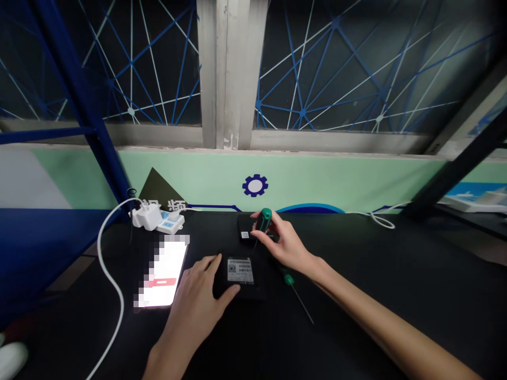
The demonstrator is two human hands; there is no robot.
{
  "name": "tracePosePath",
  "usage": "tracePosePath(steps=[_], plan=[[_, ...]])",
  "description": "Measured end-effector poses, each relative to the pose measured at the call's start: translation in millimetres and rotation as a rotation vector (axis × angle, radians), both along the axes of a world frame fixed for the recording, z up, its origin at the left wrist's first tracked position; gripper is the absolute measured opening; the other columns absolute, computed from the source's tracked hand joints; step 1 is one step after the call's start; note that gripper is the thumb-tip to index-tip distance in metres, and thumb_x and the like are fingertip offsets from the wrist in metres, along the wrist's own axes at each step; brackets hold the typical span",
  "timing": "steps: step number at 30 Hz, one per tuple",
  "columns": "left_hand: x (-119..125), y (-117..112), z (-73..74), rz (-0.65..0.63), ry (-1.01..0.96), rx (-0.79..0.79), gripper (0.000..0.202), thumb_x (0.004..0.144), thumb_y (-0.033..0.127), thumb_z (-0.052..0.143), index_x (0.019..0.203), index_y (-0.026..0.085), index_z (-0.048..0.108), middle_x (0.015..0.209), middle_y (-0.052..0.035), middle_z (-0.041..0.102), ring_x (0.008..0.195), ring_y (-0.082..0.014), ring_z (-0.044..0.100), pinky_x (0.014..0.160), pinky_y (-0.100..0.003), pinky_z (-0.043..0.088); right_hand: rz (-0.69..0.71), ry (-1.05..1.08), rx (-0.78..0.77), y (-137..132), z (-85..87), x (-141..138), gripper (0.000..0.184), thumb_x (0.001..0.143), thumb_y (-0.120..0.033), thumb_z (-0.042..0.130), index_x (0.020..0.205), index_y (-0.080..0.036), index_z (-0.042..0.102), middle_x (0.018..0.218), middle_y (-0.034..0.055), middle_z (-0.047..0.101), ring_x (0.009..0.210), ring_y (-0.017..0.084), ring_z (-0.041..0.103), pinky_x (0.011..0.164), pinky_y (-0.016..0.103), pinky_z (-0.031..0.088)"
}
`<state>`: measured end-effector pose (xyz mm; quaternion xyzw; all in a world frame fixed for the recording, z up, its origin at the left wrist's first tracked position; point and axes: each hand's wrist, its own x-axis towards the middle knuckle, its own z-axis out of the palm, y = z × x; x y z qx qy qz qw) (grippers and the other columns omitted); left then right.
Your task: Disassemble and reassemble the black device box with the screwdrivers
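My left hand [193, 301] grips the near corner of a flat black electronic box [240, 285], which has a printed white label with a QR code on top. My right hand [285, 241] holds a green-handled screwdriver [264, 220] upright, with its shaft passing down through my fingers. Just beyond it lies a smaller black device [244, 230] with a small white label, partly hidden by my fingers. A second green-handled screwdriver [289, 280] lies on the table next to my right wrist, its thin shaft pointing toward me.
A lit smartphone [161, 274] with a pixelated screen lies left of my left hand. Behind it, a white charger [146, 216] is plugged into a power strip [170, 222], with a white cable [106, 274] looping along the left of the black table [396, 274].
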<state>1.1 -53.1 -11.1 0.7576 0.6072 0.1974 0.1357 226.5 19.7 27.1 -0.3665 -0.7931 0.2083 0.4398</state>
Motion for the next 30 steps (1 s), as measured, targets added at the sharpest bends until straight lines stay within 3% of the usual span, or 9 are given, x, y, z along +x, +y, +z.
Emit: tracePosePath(steps=[4, 8, 15, 19, 30], plan=[[3, 0, 1.6, 0.013, 0.012, -0.030, 0.064, 0.093, 0.052, 0.054, 0.146, 0.017, 0.048, 0.145, -0.0139, 0.054, 0.128, -0.0347, 0.053, 0.101, -0.049, 0.046, -0.023, 0.080, -0.071, -1, -7.7, -7, 0.025, 0.094, -0.040, 0.061, 0.109, -0.020, 0.060, 0.080, 0.0028, 0.068, 0.062, 0.016, 0.059, 0.061, 0.029, 0.050], [6, 0, 2.4, 0.028, 0.031, -0.024, 0.064, 0.093, 0.052, 0.054, 0.146, 0.015, 0.048, 0.142, -0.0148, 0.056, 0.127, -0.0340, 0.053, 0.102, -0.048, 0.045, 0.057, 0.229, -0.237, -1, -20.1, -13, 0.028, 0.093, -0.048, 0.061, 0.098, -0.020, 0.062, 0.072, 0.0016, 0.066, 0.061, 0.016, 0.062, 0.058, 0.028, 0.054], [6, -1, 0.0, 0.021, 0.025, 0.042, 0.063, 0.093, 0.052, 0.052, 0.145, 0.016, 0.050, 0.138, -0.0148, 0.059, 0.125, -0.0331, 0.055, 0.101, -0.046, 0.045, 0.111, 0.344, -0.356, 1, -29.3, -8, 0.035, 0.089, -0.047, 0.067, 0.107, -0.018, 0.064, 0.079, 0.0039, 0.068, 0.065, 0.016, 0.065, 0.062, 0.030, 0.057], [5, -2, -0.3, 0.012, 0.034, 0.032, 0.063, 0.094, 0.053, 0.050, 0.145, 0.017, 0.049, 0.137, -0.0146, 0.059, 0.126, -0.0326, 0.054, 0.101, -0.044, 0.045, 0.092, 0.376, -0.353, 3, -32.5, -5, 0.038, 0.080, -0.047, 0.076, 0.100, -0.017, 0.064, 0.075, 0.0043, 0.070, 0.060, 0.017, 0.067, 0.059, 0.031, 0.058], [2, -1, -1.7, -0.013, 0.011, 0.026, 0.062, 0.095, 0.051, 0.048, 0.146, 0.015, 0.047, 0.138, -0.0150, 0.058, 0.128, -0.0321, 0.052, 0.102, -0.046, 0.044, 0.013, 0.464, -0.365, 4, -35.3, -18, 0.047, 0.072, -0.047, 0.084, 0.078, -0.023, 0.044, 0.060, -0.0035, 0.065, 0.049, 0.016, 0.066, 0.048, 0.027, 0.055]])
